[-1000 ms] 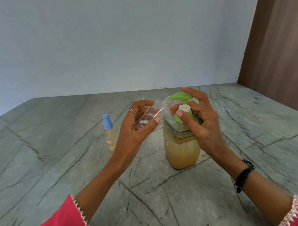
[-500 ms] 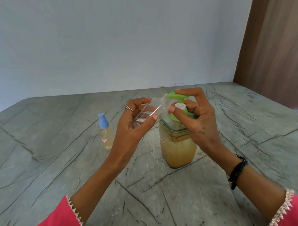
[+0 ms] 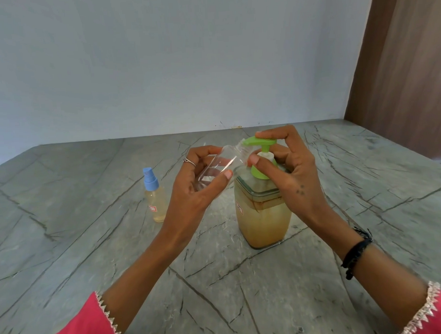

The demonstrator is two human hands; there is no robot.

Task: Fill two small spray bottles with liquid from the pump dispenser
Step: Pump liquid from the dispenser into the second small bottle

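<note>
A clear pump dispenser point(image 3: 262, 218) of yellowish liquid stands on the grey stone table point(image 3: 79, 246); its green pump head point(image 3: 260, 142) points left. My left hand point(image 3: 202, 182) grips a clear, uncapped small bottle point(image 3: 220, 166), tilted with its open neck against the pump's spout. My right hand point(image 3: 287, 169) curls around the pump: the forefinger lies on top of the pump head and the thumb touches the white collar below it. A second small spray bottle point(image 3: 155, 196) with a blue cap, holding pale yellow liquid, stands upright to the left, apart from both hands.
A pale wall point(image 3: 186, 68) runs along the table's far edge. A brown wooden panel point(image 3: 406, 73) rises at the right. Bare stone surface lies to the left, right and front of the dispenser.
The view has shifted slightly. The pump head stands a little higher above its collar than half a second ago. The clear bottle stays at the spout in my left hand.
</note>
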